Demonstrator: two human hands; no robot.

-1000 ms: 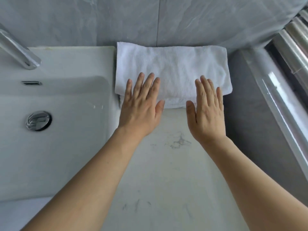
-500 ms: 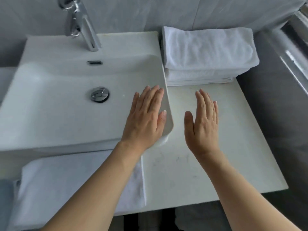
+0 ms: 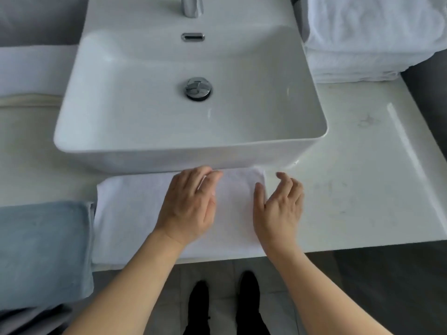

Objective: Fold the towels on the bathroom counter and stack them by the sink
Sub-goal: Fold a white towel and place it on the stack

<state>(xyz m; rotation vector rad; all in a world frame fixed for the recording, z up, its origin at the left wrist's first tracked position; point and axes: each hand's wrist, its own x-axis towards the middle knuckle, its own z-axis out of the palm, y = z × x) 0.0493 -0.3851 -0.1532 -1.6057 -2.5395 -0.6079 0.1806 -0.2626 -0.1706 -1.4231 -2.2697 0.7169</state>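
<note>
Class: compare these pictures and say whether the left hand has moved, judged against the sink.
Yes. The left hand has come off the sink rim, toward the person, onto the white towel in front.

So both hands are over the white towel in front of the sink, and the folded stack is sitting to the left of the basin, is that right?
Not quite: the folded stack sits to the right of the basin, as the head view shows. The rest holds: the left hand and right hand are at the white towel in front of the sink.

I count one white sink, one tap, one drain plug, one stack of folded white towels, one flat white towel, one blue towel, two hands.
</note>
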